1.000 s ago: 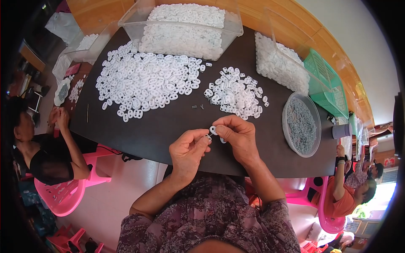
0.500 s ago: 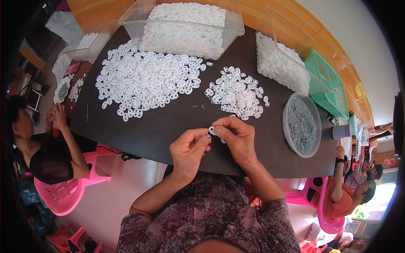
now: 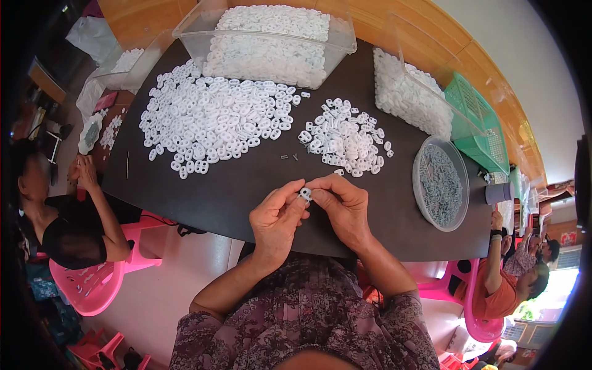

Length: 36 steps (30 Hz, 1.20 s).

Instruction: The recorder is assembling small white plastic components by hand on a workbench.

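My left hand (image 3: 277,222) and my right hand (image 3: 342,206) meet over the near edge of the dark table (image 3: 228,191). Together they pinch one small white plastic piece (image 3: 304,193) between fingertips. Beyond them lie a large heap of white plastic pieces (image 3: 213,123) and a smaller heap (image 3: 345,139). Two tiny metal bits (image 3: 290,157) lie between the heaps and my hands.
A clear bin (image 3: 271,37) full of white pieces stands at the back, another clear bin (image 3: 410,95) at the right, beside a green basket (image 3: 478,123). A round bowl of small grey parts (image 3: 439,183) is at my right. Seated people work at left (image 3: 68,216) and right (image 3: 505,277) on pink chairs.
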Each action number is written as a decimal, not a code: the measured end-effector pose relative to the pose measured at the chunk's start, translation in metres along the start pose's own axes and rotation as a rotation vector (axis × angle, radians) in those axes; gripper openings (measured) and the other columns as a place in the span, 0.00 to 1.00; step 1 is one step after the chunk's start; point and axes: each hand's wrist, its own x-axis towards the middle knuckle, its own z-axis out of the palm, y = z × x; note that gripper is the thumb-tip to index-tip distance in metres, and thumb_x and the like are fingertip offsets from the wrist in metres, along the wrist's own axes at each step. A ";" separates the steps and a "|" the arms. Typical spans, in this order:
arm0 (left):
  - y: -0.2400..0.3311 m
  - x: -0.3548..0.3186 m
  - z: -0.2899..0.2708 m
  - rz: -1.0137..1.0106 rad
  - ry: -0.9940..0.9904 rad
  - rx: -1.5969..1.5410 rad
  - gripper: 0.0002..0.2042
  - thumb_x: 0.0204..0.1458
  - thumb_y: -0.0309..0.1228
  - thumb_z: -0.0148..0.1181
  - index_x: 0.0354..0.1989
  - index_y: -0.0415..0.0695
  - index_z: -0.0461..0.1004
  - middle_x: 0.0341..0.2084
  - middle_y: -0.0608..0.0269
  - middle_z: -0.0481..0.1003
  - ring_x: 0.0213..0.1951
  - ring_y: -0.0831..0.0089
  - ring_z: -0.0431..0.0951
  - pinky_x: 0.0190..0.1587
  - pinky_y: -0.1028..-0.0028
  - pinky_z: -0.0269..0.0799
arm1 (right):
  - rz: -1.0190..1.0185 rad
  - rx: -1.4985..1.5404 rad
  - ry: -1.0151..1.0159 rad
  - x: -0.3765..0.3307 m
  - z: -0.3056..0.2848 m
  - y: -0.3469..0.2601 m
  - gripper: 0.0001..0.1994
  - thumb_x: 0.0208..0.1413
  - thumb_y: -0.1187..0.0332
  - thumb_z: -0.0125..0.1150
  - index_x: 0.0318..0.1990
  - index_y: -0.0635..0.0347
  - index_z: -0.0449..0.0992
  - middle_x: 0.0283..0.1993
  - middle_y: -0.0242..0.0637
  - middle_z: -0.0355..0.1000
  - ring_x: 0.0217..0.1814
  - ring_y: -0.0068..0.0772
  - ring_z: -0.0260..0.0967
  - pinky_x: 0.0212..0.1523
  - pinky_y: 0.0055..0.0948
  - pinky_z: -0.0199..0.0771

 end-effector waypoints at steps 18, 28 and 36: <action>-0.002 0.004 -0.001 0.002 -0.030 -0.116 0.13 0.56 0.21 0.53 0.50 0.36 0.72 0.32 0.65 0.72 0.28 0.82 0.72 0.28 0.84 0.68 | 0.056 0.096 -0.077 0.000 -0.004 -0.001 0.10 0.51 0.82 0.59 0.41 0.64 0.74 0.34 0.29 0.71 0.35 0.16 0.66 0.37 0.19 0.67; 0.004 0.006 -0.001 0.010 -0.027 -0.165 0.12 0.55 0.22 0.55 0.48 0.35 0.73 0.31 0.64 0.75 0.27 0.81 0.70 0.30 0.82 0.69 | -0.210 -0.255 -0.038 0.002 0.000 -0.007 0.14 0.41 0.79 0.66 0.39 0.59 0.76 0.29 0.28 0.68 0.28 0.18 0.62 0.26 0.20 0.64; 0.001 0.005 -0.003 0.126 -0.059 -0.134 0.13 0.56 0.23 0.55 0.49 0.36 0.73 0.31 0.66 0.70 0.30 0.81 0.68 0.34 0.83 0.67 | -0.189 -0.137 -0.017 0.000 0.002 -0.009 0.13 0.43 0.80 0.65 0.40 0.62 0.77 0.29 0.30 0.70 0.29 0.19 0.64 0.27 0.20 0.66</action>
